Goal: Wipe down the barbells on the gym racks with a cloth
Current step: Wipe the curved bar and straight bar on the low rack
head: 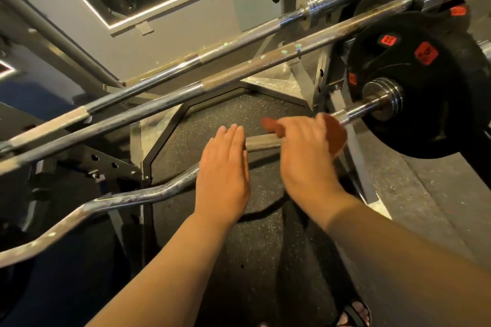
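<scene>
Barbells are being wiped one at a time, and the job is looking only partly done. The bent bar (132,198) is lying lowest and nearest, on the rack (106,162), with a black weight plate (425,125) on its far right end. It is running long-ways from the lower left up to the upper right. The right hand (305,151) is sitting on this bar near the plate, with a red-brown cloth (336,135) under it. That hand is blurry, but its fingers (326,125) seem to be curling round the cloth and the bar. The left hand (223,175) is lying flat over the bar just beside it, fingers straight and together, holding nothing. The left half of the bent bar is still showing pale smears, so I think that part is waiting for the cloth. Two straight barbells (239,69) are lying higher up, side by side, pointing the same way, lower left to upper right. They are showing small light specks, so they probably are needing a wipe too.
</scene>
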A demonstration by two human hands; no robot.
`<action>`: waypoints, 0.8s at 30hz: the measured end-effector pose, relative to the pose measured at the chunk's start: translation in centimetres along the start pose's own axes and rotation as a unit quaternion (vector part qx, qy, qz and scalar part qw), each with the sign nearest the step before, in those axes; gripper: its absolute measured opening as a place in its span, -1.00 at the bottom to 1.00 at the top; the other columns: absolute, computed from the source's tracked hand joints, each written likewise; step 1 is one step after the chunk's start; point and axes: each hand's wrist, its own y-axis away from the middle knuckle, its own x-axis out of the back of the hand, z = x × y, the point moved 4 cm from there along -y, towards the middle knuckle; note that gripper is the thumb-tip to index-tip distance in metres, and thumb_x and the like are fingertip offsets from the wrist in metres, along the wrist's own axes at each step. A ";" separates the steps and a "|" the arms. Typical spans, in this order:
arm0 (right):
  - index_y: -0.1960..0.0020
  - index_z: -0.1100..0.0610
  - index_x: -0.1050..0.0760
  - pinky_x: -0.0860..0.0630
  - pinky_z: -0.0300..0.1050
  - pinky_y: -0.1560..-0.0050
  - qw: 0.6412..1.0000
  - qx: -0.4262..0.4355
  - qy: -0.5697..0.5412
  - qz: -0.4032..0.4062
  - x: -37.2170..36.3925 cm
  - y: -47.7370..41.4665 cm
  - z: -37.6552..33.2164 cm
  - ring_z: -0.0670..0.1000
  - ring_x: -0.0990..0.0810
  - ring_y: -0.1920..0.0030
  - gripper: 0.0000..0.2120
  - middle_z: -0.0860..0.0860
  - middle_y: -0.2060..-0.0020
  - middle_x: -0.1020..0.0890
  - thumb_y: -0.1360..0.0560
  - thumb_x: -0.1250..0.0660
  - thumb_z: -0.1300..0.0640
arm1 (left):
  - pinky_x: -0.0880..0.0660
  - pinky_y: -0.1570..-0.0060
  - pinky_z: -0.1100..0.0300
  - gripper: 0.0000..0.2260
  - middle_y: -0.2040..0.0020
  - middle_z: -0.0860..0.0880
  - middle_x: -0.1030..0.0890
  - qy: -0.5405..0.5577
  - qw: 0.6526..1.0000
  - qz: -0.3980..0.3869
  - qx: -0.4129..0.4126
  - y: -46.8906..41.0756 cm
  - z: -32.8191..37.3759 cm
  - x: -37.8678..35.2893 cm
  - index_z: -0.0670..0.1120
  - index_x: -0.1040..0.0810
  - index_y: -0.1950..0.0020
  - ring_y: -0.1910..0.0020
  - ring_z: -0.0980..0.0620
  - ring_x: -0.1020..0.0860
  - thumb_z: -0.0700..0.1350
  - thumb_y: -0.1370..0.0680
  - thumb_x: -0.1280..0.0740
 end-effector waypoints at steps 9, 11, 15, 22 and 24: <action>-0.44 0.07 -0.37 -0.05 0.10 -0.62 0.999 0.020 0.046 -0.013 1.4 0.3 2.5 0.01 -0.30 -0.49 -0.67 0.01 -0.36 -0.46 -0.71 -0.08 0.06 | -0.22 -0.53 -0.15 -0.55 -0.56 -0.14 -0.32 0.011 0.998 0.008 0.062 4.8 -3.9 1.6 -0.15 -0.20 -0.61 -0.57 -0.11 -0.23 -0.14 -0.71 -0.16; -0.41 0.13 -0.40 0.05 0.13 -0.63 0.998 -0.030 0.024 0.039 0.2 0.3 0.9 0.06 -0.30 -0.50 -0.67 0.06 -0.35 -0.48 -0.69 -0.08 0.12 | -0.20 -0.55 -0.14 -0.54 -0.57 -0.13 -0.31 0.014 0.998 0.007 0.057 5.1 -4.1 1.6 -0.16 -0.20 -0.61 -0.58 -0.10 -0.22 -0.14 -0.71 -0.16; -0.38 0.16 -0.43 0.16 0.05 -0.63 0.999 -0.013 -0.040 0.014 -4.1 0.9 -5.8 0.06 -0.30 -0.49 -0.68 0.06 -0.33 -0.51 -0.64 -0.15 0.23 | -0.20 -0.54 -0.15 -0.55 -0.55 -0.15 -0.33 0.029 0.998 -0.002 0.056 5.1 -4.3 1.7 -0.18 -0.22 -0.60 -0.57 -0.12 -0.25 -0.15 -0.70 -0.14; -0.43 0.02 -0.37 -0.04 0.04 -0.62 0.987 0.132 0.039 -0.086 -3.7 0.8 -5.3 -0.03 -0.32 -0.46 -0.64 -0.05 -0.34 -0.48 -0.64 -0.17 0.13 | -0.20 -0.53 -0.13 -0.54 -0.56 -0.13 -0.31 0.023 0.999 -0.021 0.025 5.6 -5.5 2.3 -0.15 -0.19 -0.61 -0.56 -0.11 -0.25 -0.12 -0.71 -0.12; -0.43 0.06 -0.38 -0.05 0.10 -0.62 0.997 0.060 0.023 -0.031 -3.1 0.9 -4.8 0.02 -0.32 -0.48 -0.64 0.00 -0.35 -0.48 -0.66 -0.11 0.08 | -0.15 -0.57 -0.10 -0.54 -0.58 -0.12 -0.29 0.024 0.999 -0.017 0.029 6.3 -5.8 2.6 -0.14 -0.19 -0.62 -0.58 -0.09 -0.22 -0.09 -0.72 -0.09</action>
